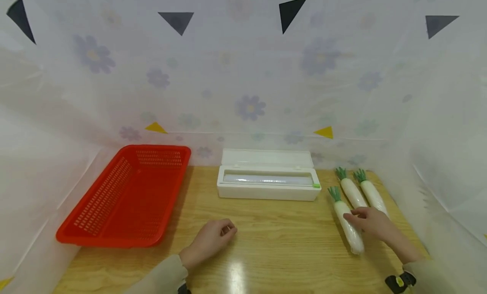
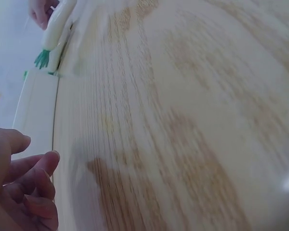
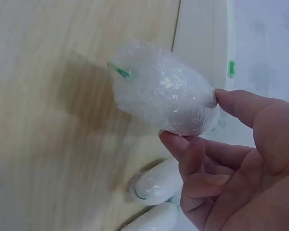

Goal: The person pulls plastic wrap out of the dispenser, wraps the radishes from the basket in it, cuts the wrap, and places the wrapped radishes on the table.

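My right hand pinches a white radish between thumb and fingers. Clear plastic film wraps the radish, which has short green leaf stalks at its far end. In the right wrist view, the crumpled film end of the radish faces the camera, and the thumb and fingertips press its sides. Two more radishes lie side by side just behind, partly covered by the hand. Over the middle of the table, my left hand has loosely curled fingers and holds nothing.
A white cling film box stands at the back centre, lid raised, a film roll inside and a green tab at its right end. A red plastic basket occupies the left. Flowered white sheeting encloses the wooden table.
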`<state>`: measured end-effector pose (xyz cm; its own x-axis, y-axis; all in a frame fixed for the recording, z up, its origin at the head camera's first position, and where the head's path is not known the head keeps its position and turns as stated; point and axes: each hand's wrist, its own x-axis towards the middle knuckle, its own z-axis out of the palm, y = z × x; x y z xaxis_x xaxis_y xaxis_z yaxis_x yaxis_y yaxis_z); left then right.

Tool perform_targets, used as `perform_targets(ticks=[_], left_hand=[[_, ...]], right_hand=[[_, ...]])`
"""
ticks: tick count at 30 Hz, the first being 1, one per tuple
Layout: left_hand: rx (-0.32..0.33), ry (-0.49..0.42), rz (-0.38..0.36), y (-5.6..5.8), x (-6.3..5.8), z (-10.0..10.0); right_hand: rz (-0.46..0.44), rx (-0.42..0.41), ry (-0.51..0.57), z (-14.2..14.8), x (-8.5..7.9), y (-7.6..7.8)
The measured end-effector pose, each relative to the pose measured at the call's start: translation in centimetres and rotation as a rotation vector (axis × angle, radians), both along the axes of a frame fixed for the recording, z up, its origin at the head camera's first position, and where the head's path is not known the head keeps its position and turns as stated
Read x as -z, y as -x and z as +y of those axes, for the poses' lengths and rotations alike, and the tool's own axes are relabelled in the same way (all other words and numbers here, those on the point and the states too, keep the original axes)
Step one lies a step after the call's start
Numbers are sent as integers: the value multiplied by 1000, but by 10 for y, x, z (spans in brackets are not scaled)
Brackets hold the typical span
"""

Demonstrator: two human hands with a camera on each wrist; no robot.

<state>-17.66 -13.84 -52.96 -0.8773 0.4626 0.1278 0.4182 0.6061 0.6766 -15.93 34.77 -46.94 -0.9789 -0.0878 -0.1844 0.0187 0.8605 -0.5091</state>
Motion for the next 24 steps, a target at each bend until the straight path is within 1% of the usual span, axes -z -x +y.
perform_targets(ticks=[5,9,12,16,20,24], left_hand=[[-38,27,13,3,0,-4],[-55,40,7,5,0,-6],[-62,48,-7,5,1,-8],[-70,54,0,7,3,-10],[-82,67,21,7,5,-11],[-100,81,18,7,5,-14]], right_hand=[[62,5,-59,4,-6,29],[74,21,-89,5,-5,53],[70,19,-98,4,-3,67],[69,13,-91,2,1,85],[63,23,-66,1,9,101],[47,35,-16,-1,18,112]])
